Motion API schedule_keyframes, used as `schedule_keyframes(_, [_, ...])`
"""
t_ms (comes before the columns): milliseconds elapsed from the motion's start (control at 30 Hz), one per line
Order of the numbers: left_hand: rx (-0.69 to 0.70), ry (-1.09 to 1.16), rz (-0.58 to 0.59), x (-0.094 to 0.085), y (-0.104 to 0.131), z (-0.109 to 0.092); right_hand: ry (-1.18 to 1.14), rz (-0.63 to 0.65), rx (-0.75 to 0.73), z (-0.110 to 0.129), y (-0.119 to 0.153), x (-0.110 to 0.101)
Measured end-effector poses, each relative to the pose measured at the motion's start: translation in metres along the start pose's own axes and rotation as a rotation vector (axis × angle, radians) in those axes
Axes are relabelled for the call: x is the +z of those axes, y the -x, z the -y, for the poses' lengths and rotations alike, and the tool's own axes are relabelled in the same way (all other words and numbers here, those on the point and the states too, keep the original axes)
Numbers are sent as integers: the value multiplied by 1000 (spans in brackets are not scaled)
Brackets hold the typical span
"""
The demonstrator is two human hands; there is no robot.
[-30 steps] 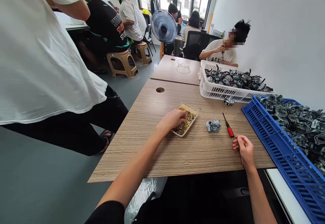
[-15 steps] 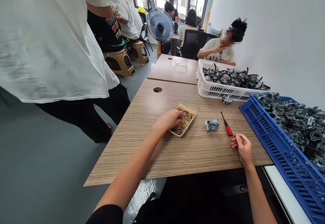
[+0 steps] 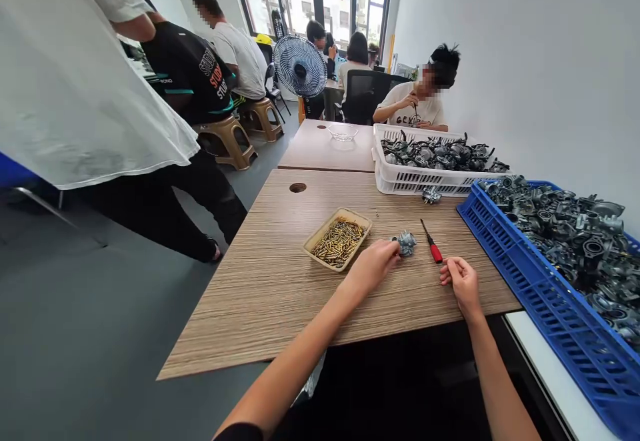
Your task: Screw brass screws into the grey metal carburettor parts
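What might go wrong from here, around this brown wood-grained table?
The left hand is at a silvery metal casting, its wrist close to the shallow cream tray of brass-coloured pieces, so a bump might spill them. The right hand is near the red-handled screwdriver and might nudge it. In the slatted blue plastic crate, silvery metal parts are heaped above the rim, so one could perhaps slide off.

Both arms (image 3: 305, 344) extend forward, hands (image 3: 465, 286) loosely curled.
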State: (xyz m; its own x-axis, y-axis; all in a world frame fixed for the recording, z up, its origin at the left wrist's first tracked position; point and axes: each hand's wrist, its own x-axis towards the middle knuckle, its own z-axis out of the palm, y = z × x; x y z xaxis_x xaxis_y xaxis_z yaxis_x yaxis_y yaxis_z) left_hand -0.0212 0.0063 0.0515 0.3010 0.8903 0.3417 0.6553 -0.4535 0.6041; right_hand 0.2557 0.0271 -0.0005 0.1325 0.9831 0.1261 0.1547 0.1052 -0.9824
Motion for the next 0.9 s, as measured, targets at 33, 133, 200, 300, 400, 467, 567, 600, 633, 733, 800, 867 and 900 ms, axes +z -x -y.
schedule_keyframes(33, [-14,6,33,10,-1,-3,3,0,3,0,0,0])
schedule_keyframes(133, [-66,102,56,33,-4,-5,41,32,-2,0,3,3])
schedule_keyframes(200, [-126,252,10,43,-5,-5,113,105,-51,2,7,7])
schedule_keyframes(300, [-286,438,-104,59,-6,-9,249,266,-161,3,14,15])
schedule_keyframes(400, [-337,508,-130,75,-6,-15,284,357,-213,3,18,21])
schedule_keyframes(467, [-334,542,-136,85,-6,-18,263,380,-226,2,19,22])
schedule_keyframes(567, [-323,552,-160,94,-4,-21,238,383,-234,-3,18,22])
schedule_keyframes(600, [-325,551,-170,96,-3,-23,232,379,-235,-4,17,22])
schedule_keyframes(633, [-332,551,-180,98,-2,-24,226,374,-237,-6,17,22])
schedule_keyframes(733, [-365,539,-206,102,2,-30,212,383,-253,-10,16,22])
schedule_keyframes(800, [-374,499,-210,103,3,-35,217,388,-270,-12,17,21])
schedule_keyframes(867, [-357,431,-191,104,4,-40,220,383,-279,-13,16,20])
schedule_keyframes(900, [-336,392,-184,103,5,-43,213,377,-275,-13,16,20])
